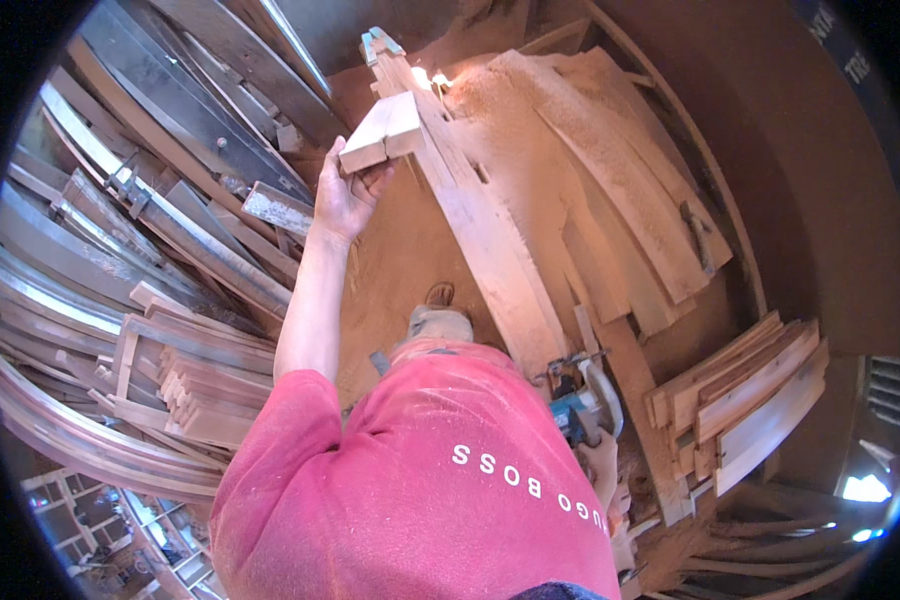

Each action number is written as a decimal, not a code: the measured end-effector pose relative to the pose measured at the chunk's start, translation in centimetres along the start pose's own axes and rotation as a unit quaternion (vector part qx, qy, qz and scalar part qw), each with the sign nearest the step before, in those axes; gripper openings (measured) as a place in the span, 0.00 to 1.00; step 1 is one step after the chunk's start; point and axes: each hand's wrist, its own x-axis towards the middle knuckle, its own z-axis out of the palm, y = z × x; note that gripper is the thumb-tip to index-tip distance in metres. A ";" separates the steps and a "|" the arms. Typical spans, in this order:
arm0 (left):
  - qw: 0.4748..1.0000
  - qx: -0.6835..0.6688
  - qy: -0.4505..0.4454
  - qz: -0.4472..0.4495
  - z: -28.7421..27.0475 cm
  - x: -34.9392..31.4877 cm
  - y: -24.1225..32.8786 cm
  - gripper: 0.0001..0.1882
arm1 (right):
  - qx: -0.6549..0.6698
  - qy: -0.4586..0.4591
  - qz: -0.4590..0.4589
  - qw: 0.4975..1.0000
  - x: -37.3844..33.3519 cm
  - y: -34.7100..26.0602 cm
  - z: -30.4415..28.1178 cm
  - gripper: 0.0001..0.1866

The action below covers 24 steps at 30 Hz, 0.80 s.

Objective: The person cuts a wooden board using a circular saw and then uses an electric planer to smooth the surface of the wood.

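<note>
My left arm reaches forward, and my left hand [348,198] grips the near end of a short, pale wooden board [390,122], thumb at its left side and fingers curled beneath. The board lies across a long timber beam [480,240] that runs from far centre toward my right side. Low on the right, beside my shirt, my right hand [602,458] is closed at the back of a teal power tool [570,412] with a curved grey part. The tool sits at the beam's near end. Its exact kind and most of my right fingers are hard to make out.
Long planks [610,170] dusted with sawdust lie right of the beam. Stacked boards [750,400] stand at the right. Many timber lengths and metal bars [170,230] crowd the left, with a pile of cut pieces [205,370] nearer. Sawdust [400,250] covers the floor by my shoe.
</note>
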 end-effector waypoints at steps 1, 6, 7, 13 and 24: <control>1.000 0.003 0.020 -0.003 0.3 0.1 -0.1 0.28 | -0.015 -0.018 -0.004 1.000 -0.4 0.2 -0.4 0.30; 0.996 0.047 0.069 -0.022 0.9 0.2 0.6 0.27 | -0.085 0.007 -0.017 0.996 -0.1 -14.5 -6.3 0.30; 0.996 0.067 0.050 -0.035 1.5 -0.1 0.7 0.27 | -0.020 0.036 -0.032 0.999 0.5 -23.1 -8.0 0.29; 0.978 0.109 0.018 -0.176 1.0 -0.8 -3.0 0.27 | -0.124 0.191 -0.444 0.867 8.4 -50.6 -4.9 0.34; 0.935 0.313 -0.001 -0.169 -5.0 7.2 -4.1 0.30 | -0.037 0.182 -0.434 0.882 17.5 -57.2 4.9 0.19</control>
